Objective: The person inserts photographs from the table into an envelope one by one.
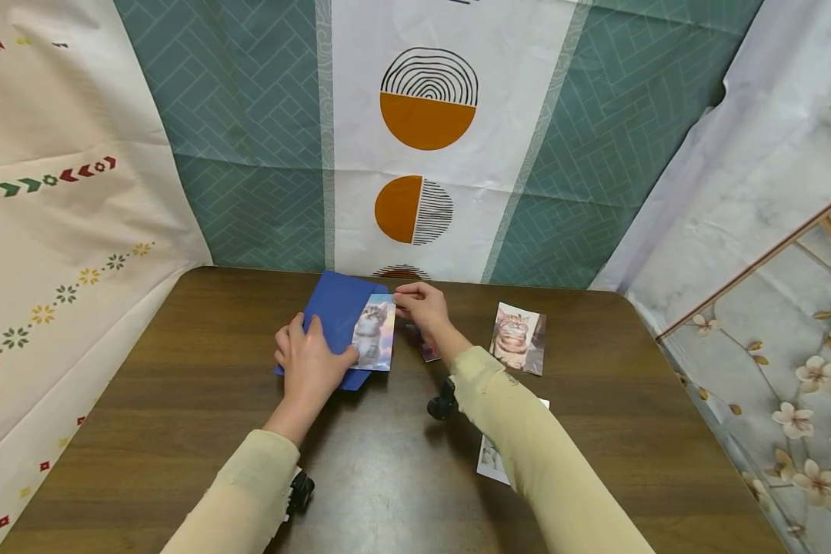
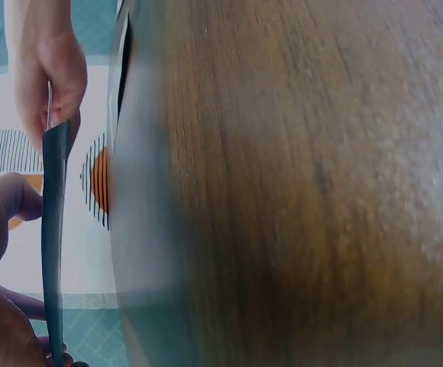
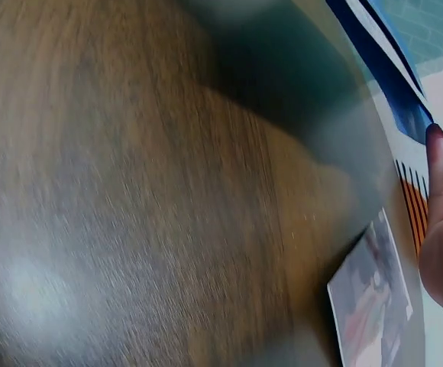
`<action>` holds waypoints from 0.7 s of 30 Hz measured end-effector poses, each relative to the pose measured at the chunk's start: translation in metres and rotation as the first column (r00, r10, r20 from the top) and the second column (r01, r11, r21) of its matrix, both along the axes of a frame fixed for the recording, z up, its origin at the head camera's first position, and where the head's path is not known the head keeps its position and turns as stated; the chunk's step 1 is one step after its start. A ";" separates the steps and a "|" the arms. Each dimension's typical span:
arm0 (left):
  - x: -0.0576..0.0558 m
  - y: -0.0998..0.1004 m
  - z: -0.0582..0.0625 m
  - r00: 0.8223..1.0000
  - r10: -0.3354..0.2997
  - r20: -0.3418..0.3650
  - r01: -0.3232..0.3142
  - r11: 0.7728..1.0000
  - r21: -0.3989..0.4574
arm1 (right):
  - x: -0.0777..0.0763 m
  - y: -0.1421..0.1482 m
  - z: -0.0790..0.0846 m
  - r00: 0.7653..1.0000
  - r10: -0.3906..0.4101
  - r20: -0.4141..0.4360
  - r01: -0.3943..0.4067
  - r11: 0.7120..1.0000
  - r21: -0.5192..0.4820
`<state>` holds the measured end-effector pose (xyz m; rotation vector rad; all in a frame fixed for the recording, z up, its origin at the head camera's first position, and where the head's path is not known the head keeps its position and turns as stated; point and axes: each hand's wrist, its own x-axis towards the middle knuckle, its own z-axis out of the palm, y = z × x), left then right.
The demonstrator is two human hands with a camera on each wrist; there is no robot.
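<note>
My left hand (image 1: pixel 310 358) grips a blue envelope (image 1: pixel 337 308) above the table, fingers spread over its front and thumb on a kitten picture card (image 1: pixel 374 335). The card sticks out of the envelope's right side, a blue layer showing behind it. With thumb and fingertips, my right hand (image 1: pixel 422 306) pinches the card's upper right edge. In the left wrist view the envelope (image 2: pixel 54 229) is seen edge-on, left fingers on both sides. The right wrist view catches the right index finger (image 3: pixel 438 176) at the tip of the pale and blue layers.
A cat picture card (image 1: pixel 515 338) lies on the brown table (image 1: pixel 402 469) to the right. Another card (image 1: pixel 429 352) is mostly covered by the right hand, and a pale card (image 1: pixel 490 460) is partly under the right sleeve. Patterned cloths (image 1: pixel 256 138) hang behind and beside the table.
</note>
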<state>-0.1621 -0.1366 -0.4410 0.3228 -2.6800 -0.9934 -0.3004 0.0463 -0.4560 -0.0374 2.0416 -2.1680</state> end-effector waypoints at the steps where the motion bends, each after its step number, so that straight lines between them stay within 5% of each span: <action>1: 0.000 0.000 0.000 1.000 0.001 0.000 -0.001 1.000 0.002 | 0.001 -0.002 0.000 1.000 0.003 -0.003 -0.003 1.000 0.000; 11: 0.000 0.004 0.000 1.000 0.011 0.003 -0.011 1.000 0.012 | 0.003 -0.012 -0.003 0.999 -0.045 -0.023 0.044 0.998 -0.035; 21: -0.001 0.004 0.001 0.999 0.028 0.018 -0.029 0.999 0.031 | 0.003 -0.020 -0.003 1.000 -0.010 -0.014 0.008 0.995 -0.104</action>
